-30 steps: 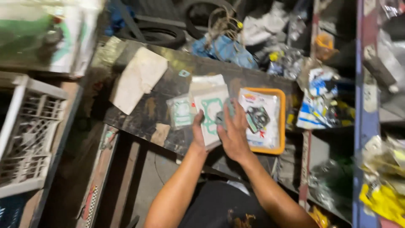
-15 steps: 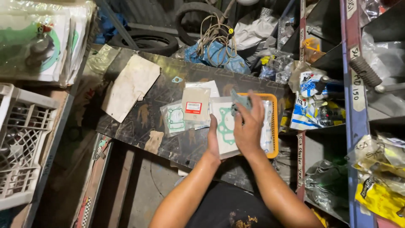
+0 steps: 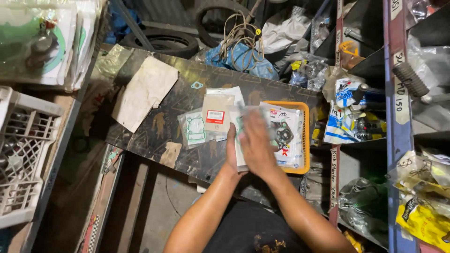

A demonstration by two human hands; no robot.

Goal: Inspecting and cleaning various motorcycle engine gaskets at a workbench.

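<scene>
Seen from above, we take the orange tray (image 3: 305,136) at the right end of the dark surface (image 3: 154,126) as our landmark. Our right hand (image 3: 257,146) lies palm-down just left of the tray, blurred, with its fingers (image 3: 252,122) stretched flat over a clear packet (image 3: 240,140) holding a green-printed gasket sheet. Our left hand (image 3: 230,151) sits against the packet's left edge, mostly hidden under the right hand; its fingers appear to pinch that edge, though how tightly we cannot tell. The packet rests on the surface and overlaps the tray's left rim.

Inside the tray lies a bagged gasket set (image 3: 283,136) with a dark round part showing through the plastic. Left of the tray, touching one another, are a beige packet with a red-and-white label (image 3: 216,115) and, further left, a clear bag with a green gasket outline (image 3: 193,129). Well left of the tray a torn sheet of cardboard (image 3: 143,96) lies flat on the surface. Beyond the tray, at the far edge, a blue bag (image 3: 241,58) carries a coil of cord (image 3: 239,33), with a tyre (image 3: 159,43) to its left. Right of the tray stands a metal shelf rack (image 3: 398,117) crowded with bagged parts. Far left of the tray sits a white plastic crate (image 3: 21,150).
</scene>
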